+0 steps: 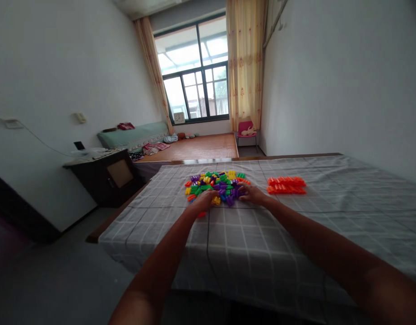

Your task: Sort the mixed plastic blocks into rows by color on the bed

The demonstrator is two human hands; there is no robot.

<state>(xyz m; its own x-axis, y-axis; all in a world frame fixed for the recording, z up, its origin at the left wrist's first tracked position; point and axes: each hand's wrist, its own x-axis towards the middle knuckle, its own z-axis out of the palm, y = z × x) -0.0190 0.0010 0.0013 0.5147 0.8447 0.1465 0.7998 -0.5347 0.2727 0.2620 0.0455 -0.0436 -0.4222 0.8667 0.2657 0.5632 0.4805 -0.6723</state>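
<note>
Clearly, both hands are at the heap of small plastic blocks [208, 188], which lies toward the table's far edge, nearer its far left corner than its far right one. The left hand [207, 197] reaches onto the heap's near side, fingers curved down beside a yellow block [216, 201]; whether they grip anything, I cannot tell. The right hand [251, 194] is at the heap's right side, fingers slightly bent and parted next to purple blocks [230, 200], and its hold cannot be made out either. Just below the left wrist, a red-orange block [201, 215] lies on the grey checked cloth [235, 230]. Farther toward the table's right edge, apart from the heap, orange blocks [286, 190] form two rows running alongside the far edge
</note>
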